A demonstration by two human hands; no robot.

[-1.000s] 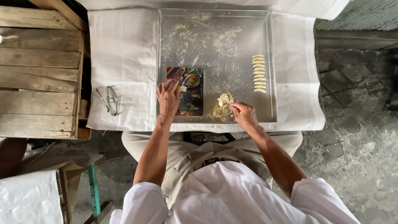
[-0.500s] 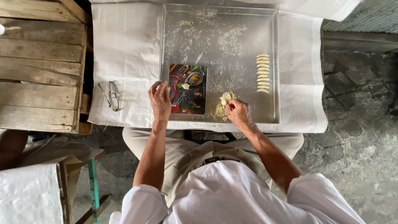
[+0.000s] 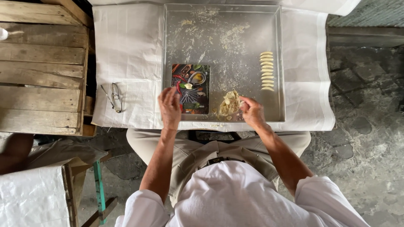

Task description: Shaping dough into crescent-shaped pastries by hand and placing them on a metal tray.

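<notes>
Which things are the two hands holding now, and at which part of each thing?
The right hand pinches a piece at the right edge of the pale dough pile. The left hand rests at the picture board's lower left corner; a real grip cannot be told.

The left hand (image 3: pixel 169 108) covers the lower left corner of the picture board (image 3: pixel 191 89). The right hand's (image 3: pixel 251 112) fingertips hide among the dough scraps (image 3: pixel 229 103); whether they pinch any is unclear. The tray's (image 3: pixel 223 31) far rim is cut off.

A flat rectangular dark printed board (image 3: pixel 191 88), pictured with red and green foods, lies in the tray's (image 3: pixel 219 8) near-left corner.
</notes>
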